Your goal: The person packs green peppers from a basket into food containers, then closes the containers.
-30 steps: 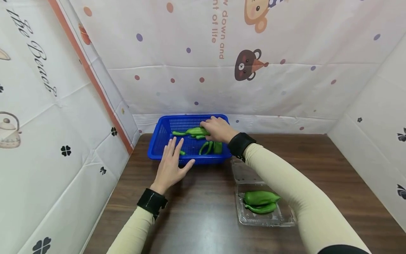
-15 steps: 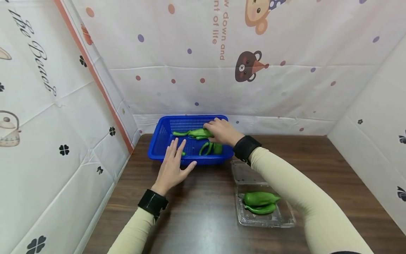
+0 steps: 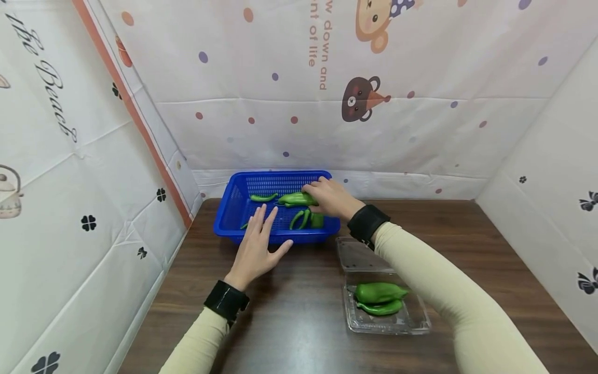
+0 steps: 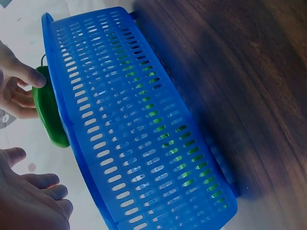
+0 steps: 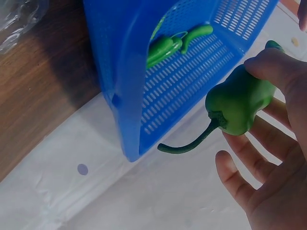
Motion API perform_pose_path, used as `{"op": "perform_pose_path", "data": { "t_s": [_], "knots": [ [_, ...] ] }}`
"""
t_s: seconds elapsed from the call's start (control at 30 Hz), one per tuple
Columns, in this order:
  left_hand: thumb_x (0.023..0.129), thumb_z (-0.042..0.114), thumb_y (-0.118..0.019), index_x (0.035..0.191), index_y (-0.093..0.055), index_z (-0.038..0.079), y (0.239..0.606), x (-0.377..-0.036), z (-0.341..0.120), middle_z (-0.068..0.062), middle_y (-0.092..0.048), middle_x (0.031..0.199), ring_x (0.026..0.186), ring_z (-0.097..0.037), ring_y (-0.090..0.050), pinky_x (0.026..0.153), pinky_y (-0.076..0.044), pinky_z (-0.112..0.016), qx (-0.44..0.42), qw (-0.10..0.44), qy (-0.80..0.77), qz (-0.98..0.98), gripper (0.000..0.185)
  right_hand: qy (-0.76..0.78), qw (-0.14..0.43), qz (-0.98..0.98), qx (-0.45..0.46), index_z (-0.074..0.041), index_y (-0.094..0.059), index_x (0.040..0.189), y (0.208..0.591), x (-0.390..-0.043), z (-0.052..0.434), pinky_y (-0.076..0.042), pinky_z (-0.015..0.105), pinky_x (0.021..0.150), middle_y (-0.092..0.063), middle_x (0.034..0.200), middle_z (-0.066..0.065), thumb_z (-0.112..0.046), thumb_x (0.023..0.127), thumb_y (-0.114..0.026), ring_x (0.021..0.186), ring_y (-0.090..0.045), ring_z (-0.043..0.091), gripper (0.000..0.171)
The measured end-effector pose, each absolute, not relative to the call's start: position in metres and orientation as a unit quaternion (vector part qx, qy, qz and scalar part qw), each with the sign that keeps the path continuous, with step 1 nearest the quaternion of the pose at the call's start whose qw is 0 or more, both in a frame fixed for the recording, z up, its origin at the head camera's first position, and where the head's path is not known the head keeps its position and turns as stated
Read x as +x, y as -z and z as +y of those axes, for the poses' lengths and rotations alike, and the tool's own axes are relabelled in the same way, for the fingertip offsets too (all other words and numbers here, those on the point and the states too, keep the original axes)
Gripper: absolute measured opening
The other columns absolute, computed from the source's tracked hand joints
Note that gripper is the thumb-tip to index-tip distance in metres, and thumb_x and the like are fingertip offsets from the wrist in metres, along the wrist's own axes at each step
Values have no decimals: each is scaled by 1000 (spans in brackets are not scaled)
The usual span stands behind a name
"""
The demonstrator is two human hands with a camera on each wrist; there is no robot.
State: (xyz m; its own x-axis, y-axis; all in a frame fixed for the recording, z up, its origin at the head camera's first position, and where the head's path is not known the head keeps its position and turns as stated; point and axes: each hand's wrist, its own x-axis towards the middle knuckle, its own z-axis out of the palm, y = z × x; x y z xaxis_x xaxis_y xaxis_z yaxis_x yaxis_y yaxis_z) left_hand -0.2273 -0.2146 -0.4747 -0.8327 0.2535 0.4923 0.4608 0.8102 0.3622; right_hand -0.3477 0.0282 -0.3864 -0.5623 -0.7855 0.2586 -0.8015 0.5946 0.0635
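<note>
A blue slotted basket (image 3: 233, 208) stands at the table's back left with several green peppers in it. My right hand (image 3: 327, 197) reaches over the basket's right side and grips a green pepper (image 3: 296, 198) by its thick end. The right wrist view shows that pepper (image 5: 240, 103) held between thumb and fingers of the right hand (image 5: 268, 158), its curved stem hanging free outside the basket (image 5: 158, 96). My left hand (image 3: 257, 244) lies flat with straight fingers against the basket's front rim. Its edge shows in the left wrist view (image 4: 29, 201), beside the basket wall (image 4: 144, 134).
A clear plastic clamshell box (image 3: 416, 322) lies open on the dark wooden table (image 3: 299, 322) at front right, with two green peppers (image 3: 378, 293) inside. Patterned white sheets (image 3: 374, 130) wall in the table at the back and both sides.
My right hand has drawn the gripped pepper slightly up and to the right, away from a thin pepper left in the basket. The left hand stays at the rim.
</note>
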Motion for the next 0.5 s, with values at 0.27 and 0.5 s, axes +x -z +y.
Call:
{"op": "perform_pose_path", "data": {
  "t_s": [0.27, 0.5],
  "knots": [
    [95, 56, -67, 165, -22, 19, 476, -228, -212, -19, -18, 169, 156, -36, -15, 122, -19, -61, -199, 216, 240, -925, 91, -41, 134, -882, 451, -6, -66, 127, 385, -342, 37, -53, 44, 79, -72, 109, 13, -24, 90, -82, 93, -62, 31, 44],
    [96, 54, -67, 166, -20, 21, 477, -226, -208, -18, -17, 169, 156, -37, -16, 121, -21, -62, -208, 213, 245, -923, 91, -39, 151, -872, 464, -5, -66, 126, 387, -337, 44, -53, 44, 81, -72, 107, 12, -24, 90, -82, 91, -63, 30, 44]
  ]
}}
